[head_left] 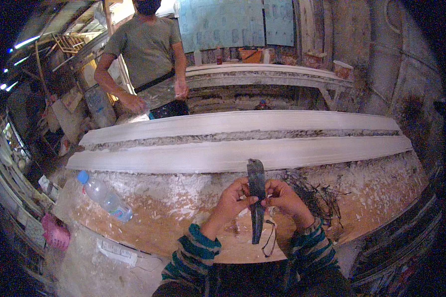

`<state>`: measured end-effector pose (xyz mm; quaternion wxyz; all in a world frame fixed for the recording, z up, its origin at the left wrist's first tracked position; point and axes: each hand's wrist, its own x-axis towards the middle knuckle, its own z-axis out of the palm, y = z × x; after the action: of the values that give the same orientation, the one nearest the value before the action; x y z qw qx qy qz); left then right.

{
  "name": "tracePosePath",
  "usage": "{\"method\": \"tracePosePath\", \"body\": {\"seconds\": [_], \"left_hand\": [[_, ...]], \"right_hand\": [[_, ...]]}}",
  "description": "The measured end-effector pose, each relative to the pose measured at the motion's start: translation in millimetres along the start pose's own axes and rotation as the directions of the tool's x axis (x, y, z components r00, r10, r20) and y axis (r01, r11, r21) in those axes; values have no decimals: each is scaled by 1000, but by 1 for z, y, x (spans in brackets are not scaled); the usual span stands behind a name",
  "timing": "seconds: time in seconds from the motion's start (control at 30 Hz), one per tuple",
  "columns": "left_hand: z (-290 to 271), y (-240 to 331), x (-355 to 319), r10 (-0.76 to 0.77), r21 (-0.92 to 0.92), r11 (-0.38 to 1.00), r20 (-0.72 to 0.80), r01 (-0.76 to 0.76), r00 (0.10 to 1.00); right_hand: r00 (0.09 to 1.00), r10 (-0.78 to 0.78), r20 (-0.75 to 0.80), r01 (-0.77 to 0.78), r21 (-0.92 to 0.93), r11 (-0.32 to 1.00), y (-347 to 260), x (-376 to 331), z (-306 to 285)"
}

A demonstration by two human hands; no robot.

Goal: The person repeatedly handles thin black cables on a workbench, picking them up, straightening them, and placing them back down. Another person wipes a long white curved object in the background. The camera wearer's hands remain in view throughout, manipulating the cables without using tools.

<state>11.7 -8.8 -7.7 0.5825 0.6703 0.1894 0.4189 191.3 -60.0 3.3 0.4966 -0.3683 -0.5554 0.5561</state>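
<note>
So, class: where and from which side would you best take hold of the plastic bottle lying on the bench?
Grip the plastic bottle around its clear middle, coming from above. It lies on its side on the bench, blue cap toward the left edge, with its round body exposed on top.

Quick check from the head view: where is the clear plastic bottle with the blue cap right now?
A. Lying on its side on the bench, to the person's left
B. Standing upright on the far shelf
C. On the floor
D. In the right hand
A: the plastic bottle lies on its side on the plaster-spattered bench, left of both hands, which hold a dark flat tool.
</note>
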Motion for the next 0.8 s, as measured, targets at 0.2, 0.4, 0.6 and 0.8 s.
{"method": "tracePosePath", "body": {"seconds": [0.2,0.4,0.6,0.8], "left_hand": [[4,-1,-5,-108,17,994,167,107,980],[3,-5,-4,-155,60,988,245,145,957],[-2,-7,-2,-229,98,973,399,207,888],[2,-6,-7,-336,221,941,545,255,768]], "right_hand": [[979,-75,-188,75,-6,997,5,2,-1],[952,-131,-275,111,-90,990,10,6,-6],[913,-98,-396,133,63,989,2,7,-3],[875,-128,-466,217,141,966,-2,6,-11]]}}
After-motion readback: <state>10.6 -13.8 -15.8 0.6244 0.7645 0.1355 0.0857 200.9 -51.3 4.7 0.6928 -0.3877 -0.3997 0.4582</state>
